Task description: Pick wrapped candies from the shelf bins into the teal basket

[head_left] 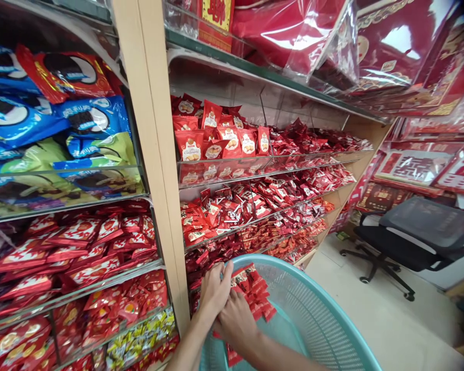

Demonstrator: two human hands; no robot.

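Down at bottom centre, the left hand and right hand hold a bunch of small red foil snack packets over the round teal plastic mesh basket. Their fingers are curled, apparently tight. The basket's rim is just beside the beige shelf post, with open pale floor to the right.

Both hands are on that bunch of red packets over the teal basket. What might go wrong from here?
1. The small red foil packets are a loose bunch pinched only between the left hand and right hand. Some may slip out, and being close to the rim of the teal plastic mesh basket, they might land outside it.
2. The hands work right beside a heaped clear-fronted shelf bin, so a knock might spill its stock.
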